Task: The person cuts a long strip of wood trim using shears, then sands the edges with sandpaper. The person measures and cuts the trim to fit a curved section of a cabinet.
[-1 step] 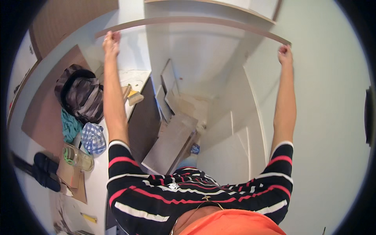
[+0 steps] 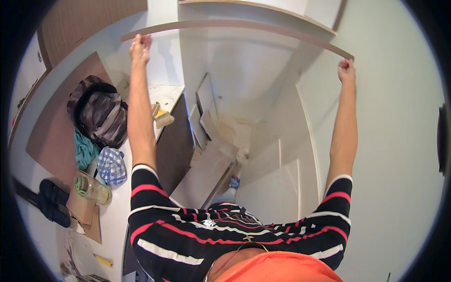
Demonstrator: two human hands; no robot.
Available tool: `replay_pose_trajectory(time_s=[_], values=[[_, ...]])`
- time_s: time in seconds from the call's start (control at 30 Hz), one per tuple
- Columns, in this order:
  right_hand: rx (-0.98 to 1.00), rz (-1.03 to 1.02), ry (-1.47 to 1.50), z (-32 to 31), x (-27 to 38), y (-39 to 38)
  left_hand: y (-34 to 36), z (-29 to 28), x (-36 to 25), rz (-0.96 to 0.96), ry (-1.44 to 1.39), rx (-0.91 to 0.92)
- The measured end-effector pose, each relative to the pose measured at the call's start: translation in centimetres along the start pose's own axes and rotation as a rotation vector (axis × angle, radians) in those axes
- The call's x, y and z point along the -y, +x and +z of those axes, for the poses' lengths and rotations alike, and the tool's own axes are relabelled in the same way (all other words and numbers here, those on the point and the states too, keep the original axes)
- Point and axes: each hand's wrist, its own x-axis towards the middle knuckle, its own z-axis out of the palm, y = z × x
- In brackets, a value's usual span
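Observation:
With both arms stretched up and forward, I hold a long, thin brown wooden strip (image 2: 235, 23) near its two ends. My left hand (image 2: 140, 48) is closed on the strip a little in from its left end, fingers bent at its lower edge. At the far right end, my right hand (image 2: 346, 70) grips the strip, its fingers curled and partly hidden. The strip runs across the recess just below a shelf-like panel (image 2: 263, 10); its curve comes at least partly from the lens. Whether it touches the walls I cannot tell.
Leaning boards (image 2: 199, 127) and a larger panel (image 2: 206, 169) stand low in the recess. On the counter at left are a brush (image 2: 163, 120), a camouflage backpack (image 2: 105, 113), a checked cap (image 2: 112, 167), a jar (image 2: 98, 191) and dark slippers (image 2: 55, 202). A pale wall (image 2: 394, 141) rises at right.
The view has turned slightly, so hands, strip and surroundings sit a little farther right. Both hands still hold the strip, which stays at about the same place below the panel.

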Motion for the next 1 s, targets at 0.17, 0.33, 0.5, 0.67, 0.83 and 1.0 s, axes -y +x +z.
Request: replay_pose_trajectory(time_s=[0.17, 0.33, 0.5, 0.67, 0.83, 1.0], values=[[0.019, -0.031, 0.0, -0.9, -3.4, 7.5, 6.5, 3.7, 6.9, -0.021, 0.082, -0.036], [0.017, -0.162, -0.038, 0.6, -7.6, 12.7, 15.3, 7.0, 14.5, -0.102, 0.025, 0.007], [0.053, -0.455, -0.14, 1.7, -9.8, 13.4, 19.4, 9.6, 22.7, -0.187, 0.02, 0.131], [0.036, -0.596, -0.273, 2.5, -9.8, 13.1, 19.8, 11.2, 27.0, -0.166, -0.07, 0.126], [0.048, -0.651, -0.341, 2.6, -9.9, 14.0, 20.4, 12.5, 27.2, -0.205, -0.101, 0.185], [0.095, -0.729, -0.401, 2.6, -9.3, 14.9, 20.6, 13.7, 26.9, -0.064, 0.027, 0.179]])
